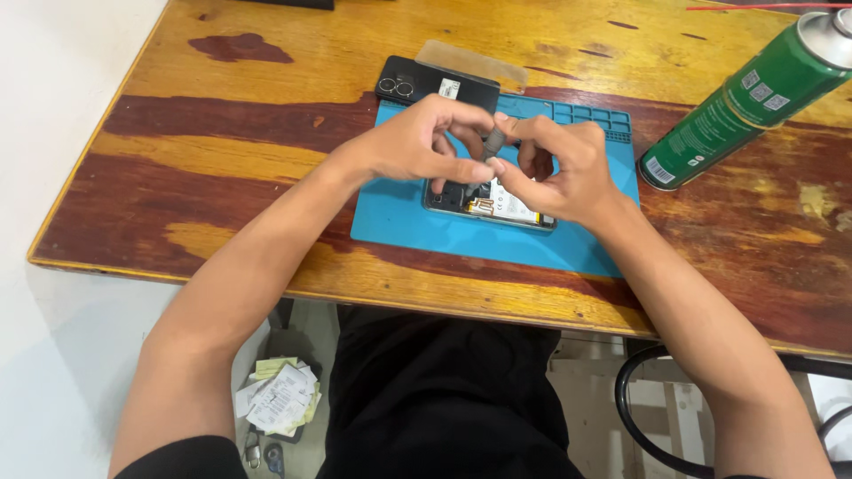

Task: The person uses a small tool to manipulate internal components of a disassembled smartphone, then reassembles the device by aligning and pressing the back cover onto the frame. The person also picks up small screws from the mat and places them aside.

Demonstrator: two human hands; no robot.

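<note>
An opened phone (510, 206) with its insides exposed lies on a blue repair mat (399, 217). Both my hands hover just above it. My left hand (417, 142) pinches the lower part of a small grey screwdriver (491, 142), whose tip points down into the phone's upper left corner. My right hand (564, 168) grips the same tool's top between thumb and fingers. The phone's upper half is partly hidden by my fingers.
A black phone back cover (426, 82) with camera rings lies at the mat's far left edge, a tan strip (475, 62) beside it. A green spray can (745, 98) lies tilted at the right. The wooden table (222, 151) has its near edge by my lap.
</note>
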